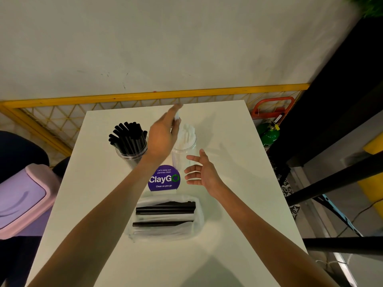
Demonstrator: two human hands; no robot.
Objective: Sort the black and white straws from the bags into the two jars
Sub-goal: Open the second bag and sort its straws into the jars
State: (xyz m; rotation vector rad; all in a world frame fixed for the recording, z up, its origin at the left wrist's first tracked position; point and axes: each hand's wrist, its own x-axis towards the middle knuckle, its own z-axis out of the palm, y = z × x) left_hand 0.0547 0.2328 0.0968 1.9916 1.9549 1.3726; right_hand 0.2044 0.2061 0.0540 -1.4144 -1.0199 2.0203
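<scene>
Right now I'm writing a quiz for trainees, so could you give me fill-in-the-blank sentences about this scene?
1. The straw pinched in the left hand is ___.
2. The left jar holds only ___ straws.
3. The right hand, fingers spread, holds ___.
4. The round sticker is ___.

Missing words: white; black; nothing; purple.

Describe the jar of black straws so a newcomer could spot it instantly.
On the white table, two clear jars stand beyond the round purple sticker. Take the left jar, packed with black straws; its neighbour holds white ones.
</scene>
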